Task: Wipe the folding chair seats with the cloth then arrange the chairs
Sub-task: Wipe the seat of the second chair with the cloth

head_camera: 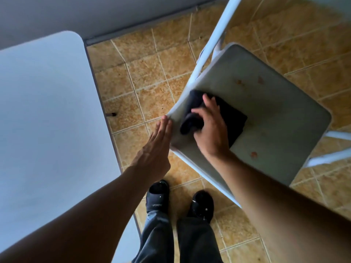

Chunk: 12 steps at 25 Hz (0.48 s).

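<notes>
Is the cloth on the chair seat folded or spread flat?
Folded: the dark cloth lies doubled on the seat, one end rolled under the right hand.

dim, cool daylight from upper right; wide-angle bending at edges; forearms dark, slightly soft.

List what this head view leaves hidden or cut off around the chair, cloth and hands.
1. Seat under the cloth and right hand: covered, so stains there are unknown.
2. Chair frame: backrest cut off by the top edge, legs hidden by the seat.
3. Left hand: palm faces away; contact with the seat edge is unclear.
4. Table: cut off by the left edge.
</notes>
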### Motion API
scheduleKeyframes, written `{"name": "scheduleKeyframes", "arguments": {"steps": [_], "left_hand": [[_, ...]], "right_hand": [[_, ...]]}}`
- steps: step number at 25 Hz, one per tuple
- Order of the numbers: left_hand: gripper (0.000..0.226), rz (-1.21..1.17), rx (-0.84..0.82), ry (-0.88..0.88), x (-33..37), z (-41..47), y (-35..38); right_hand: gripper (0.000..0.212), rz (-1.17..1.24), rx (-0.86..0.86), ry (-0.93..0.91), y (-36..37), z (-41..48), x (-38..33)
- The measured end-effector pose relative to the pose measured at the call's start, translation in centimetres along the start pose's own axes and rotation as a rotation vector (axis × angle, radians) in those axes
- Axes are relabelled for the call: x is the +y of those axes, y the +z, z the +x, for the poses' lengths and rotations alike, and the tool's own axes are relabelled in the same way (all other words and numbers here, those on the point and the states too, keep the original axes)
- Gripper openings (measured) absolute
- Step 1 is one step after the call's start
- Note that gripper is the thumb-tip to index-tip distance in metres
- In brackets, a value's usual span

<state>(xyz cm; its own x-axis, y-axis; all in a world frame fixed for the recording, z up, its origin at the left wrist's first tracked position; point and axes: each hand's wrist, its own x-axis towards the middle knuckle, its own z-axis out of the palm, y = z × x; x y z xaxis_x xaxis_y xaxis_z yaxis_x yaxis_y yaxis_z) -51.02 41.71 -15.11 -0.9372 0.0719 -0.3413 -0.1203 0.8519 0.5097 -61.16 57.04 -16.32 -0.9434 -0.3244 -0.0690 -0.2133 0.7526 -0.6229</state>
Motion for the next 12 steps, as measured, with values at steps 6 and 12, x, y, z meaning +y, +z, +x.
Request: {"name": "scheduleKeyframes", "arguments": {"steps": [6, 12], "left_hand": [[0.097, 0.033, -0.027, 0.053, -1.0, -0.2, -0.9], [0.103, 0.116, -0.169, 0.036, -1.2, 0.1, -2.1]], "right_hand": [[0.043, -0.146, -0.044, -0.185, -1.2, -3.4, 0.2], [0.054, -0.138, -0.173, -0.363, -1.6, -7.5, 2.1]]}}
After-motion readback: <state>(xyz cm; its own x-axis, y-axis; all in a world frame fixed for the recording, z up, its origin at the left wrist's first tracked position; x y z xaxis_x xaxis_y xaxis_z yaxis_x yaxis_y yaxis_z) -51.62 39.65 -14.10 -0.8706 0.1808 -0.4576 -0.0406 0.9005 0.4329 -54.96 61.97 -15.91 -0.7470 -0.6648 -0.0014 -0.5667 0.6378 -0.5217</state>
